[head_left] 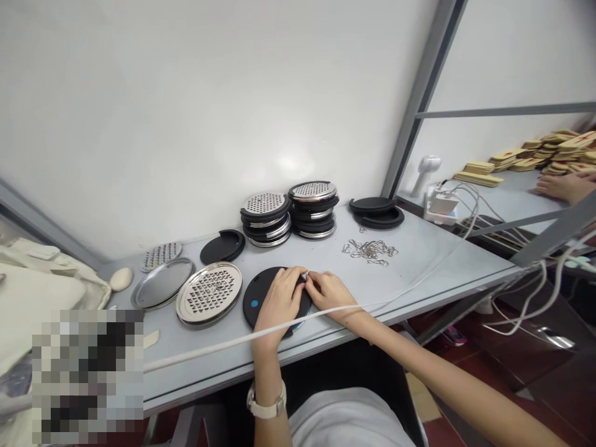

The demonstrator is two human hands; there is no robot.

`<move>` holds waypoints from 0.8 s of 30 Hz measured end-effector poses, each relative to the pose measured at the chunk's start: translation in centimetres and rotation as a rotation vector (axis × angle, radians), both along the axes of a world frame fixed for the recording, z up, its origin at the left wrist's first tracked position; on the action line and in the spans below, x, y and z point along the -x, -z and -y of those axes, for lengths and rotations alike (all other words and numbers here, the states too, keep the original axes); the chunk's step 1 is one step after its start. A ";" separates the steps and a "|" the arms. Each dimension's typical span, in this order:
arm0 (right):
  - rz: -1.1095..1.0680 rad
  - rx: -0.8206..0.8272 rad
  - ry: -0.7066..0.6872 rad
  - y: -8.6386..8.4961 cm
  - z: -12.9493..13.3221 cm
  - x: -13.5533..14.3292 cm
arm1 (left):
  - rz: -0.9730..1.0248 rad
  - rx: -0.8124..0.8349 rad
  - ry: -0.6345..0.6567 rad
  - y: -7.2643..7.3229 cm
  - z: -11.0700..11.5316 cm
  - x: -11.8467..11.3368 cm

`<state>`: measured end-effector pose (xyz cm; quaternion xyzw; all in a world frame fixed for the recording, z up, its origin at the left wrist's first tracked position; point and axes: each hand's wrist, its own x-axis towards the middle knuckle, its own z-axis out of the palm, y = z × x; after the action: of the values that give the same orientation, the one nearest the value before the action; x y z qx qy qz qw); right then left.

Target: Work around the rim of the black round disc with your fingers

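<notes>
A black round grater holder (259, 293) with a blue dot lies near the table's front edge. My left hand (280, 300) lies over it, fingers closed on its right side. Close beside, my right hand (331, 294) pinches at the holder's edge, where a small shiny metal piece (305, 275) shows between the fingertips; its exact kind is hard to make out. A metal grater plate (212, 292) with coarse holes rests to the left. To the right is a loose pile of small metal wire clips (371, 249).
Two stacks of graters (265, 217) in black holders stand by the wall. More black holders (376, 212) lie at back right, another (222, 246) behind the plates. A plain metal disc (162, 282) is at left. A white cable (349, 307) crosses in front of my arms.
</notes>
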<state>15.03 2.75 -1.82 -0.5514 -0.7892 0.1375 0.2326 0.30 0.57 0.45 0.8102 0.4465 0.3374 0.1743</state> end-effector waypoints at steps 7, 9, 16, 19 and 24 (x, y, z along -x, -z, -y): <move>-0.018 0.003 0.007 0.1 0.0 0.0 | 0.005 0.000 -0.008 0.0 0.0 0.0; -0.021 -0.004 0.006 0.2 -0.1 0.0 | 0.004 0.001 -0.011 0.0 0.1 0.0; -0.003 -0.008 0.018 0.3 0.0 0.1 | 0.012 0.022 -0.010 0.1 -0.2 0.0; 0.005 -0.006 0.023 0.2 0.0 0.1 | 0.023 0.036 0.001 0.1 -0.5 0.1; 0.020 -0.012 0.010 0.3 0.1 0.1 | 0.037 0.063 -0.001 0.3 -0.9 0.3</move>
<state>14.94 2.68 -2.11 -0.5554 -0.7895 0.1260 0.2287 -0.03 1.48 0.12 0.7977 0.4540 0.3383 0.2075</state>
